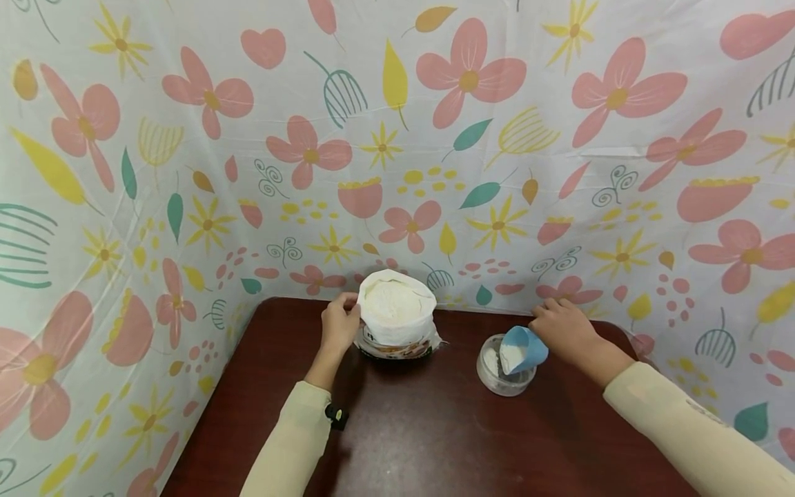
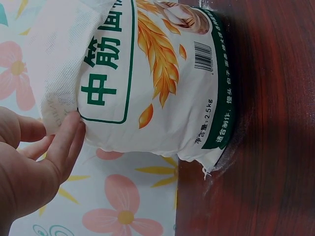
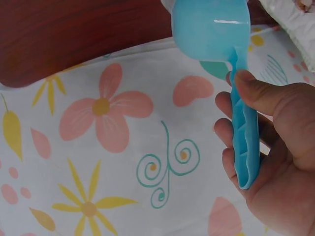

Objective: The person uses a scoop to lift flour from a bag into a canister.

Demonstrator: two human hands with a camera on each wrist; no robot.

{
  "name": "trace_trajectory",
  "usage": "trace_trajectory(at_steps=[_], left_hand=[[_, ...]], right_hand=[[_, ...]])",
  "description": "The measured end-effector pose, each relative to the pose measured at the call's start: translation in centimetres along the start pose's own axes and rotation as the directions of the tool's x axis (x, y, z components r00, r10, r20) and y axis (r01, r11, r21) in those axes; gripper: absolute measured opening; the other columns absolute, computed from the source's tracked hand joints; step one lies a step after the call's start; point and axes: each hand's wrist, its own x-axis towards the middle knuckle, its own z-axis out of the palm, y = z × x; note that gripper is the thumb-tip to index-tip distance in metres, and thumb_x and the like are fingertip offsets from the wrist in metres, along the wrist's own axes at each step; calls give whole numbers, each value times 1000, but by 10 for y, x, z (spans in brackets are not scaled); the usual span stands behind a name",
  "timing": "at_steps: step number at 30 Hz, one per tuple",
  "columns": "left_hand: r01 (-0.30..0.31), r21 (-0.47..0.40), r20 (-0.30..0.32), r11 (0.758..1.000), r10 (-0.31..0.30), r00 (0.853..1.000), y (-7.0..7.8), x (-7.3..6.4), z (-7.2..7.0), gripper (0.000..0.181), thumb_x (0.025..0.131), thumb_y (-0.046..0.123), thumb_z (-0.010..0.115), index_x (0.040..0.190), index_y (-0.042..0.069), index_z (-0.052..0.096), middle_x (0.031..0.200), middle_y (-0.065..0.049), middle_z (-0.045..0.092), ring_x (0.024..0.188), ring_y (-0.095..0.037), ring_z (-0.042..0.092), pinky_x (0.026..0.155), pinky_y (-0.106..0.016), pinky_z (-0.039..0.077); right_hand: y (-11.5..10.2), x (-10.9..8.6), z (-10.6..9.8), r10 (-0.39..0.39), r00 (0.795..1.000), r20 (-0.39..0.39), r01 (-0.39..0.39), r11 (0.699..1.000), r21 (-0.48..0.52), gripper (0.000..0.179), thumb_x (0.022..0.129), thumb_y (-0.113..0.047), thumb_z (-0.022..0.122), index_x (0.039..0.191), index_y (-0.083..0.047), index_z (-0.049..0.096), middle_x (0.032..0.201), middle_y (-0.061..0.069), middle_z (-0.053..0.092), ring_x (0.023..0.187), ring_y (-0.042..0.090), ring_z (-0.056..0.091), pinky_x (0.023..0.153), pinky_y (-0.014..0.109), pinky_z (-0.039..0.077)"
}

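Observation:
My left hand [image 1: 340, 323] pinches the rolled-down rim of a white flour bag [image 1: 397, 337] at its left side. The bag stands upright near the back edge, its mouth wide and pale flour [image 1: 396, 304] filling it. Printed wheat and green lettering show on the bag [image 2: 162, 98] in the left wrist view. On the right, my right hand [image 1: 565, 331] grips the handle of a blue scoop [image 3: 211, 29], thumb along its top. The scoop is tilted over a clear round container [image 1: 506, 391], with flour at its mouth. Some flour shows inside the container.
A dark red-brown table [image 1: 435, 442] lies under everything. Behind and to the left hangs a white flower-print cloth [image 1: 385, 172], close against the table's back edge. Flour dust marks the tabletop beside the bag's base in the left wrist view.

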Motion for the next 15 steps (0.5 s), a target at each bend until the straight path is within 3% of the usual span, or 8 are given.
trace_trajectory(at_steps=[9, 15], left_hand=[[-8, 0, -3, 1000, 8, 1000, 0, 1, -1, 23, 104, 8, 58, 125, 3, 69, 106, -18, 68, 81, -25, 73, 74, -42, 66], [-12, 1, -4, 1000, 12, 1000, 0, 1, -1, 24, 104, 8, 59, 125, 3, 68, 105, -18, 68, 80, -25, 72, 74, -43, 66]], right_hand=[[-2, 4, -10, -49, 998, -50, 46, 997, -55, 36, 81, -1, 85, 57, -16, 61, 70, 3, 54, 69, 25, 51, 61, 37, 47], [-2, 7, -10, -57, 998, -27, 55, 996, -77, 36, 81, -1, 85, 58, -15, 61, 70, 3, 53, 68, 25, 47, 62, 37, 46]])
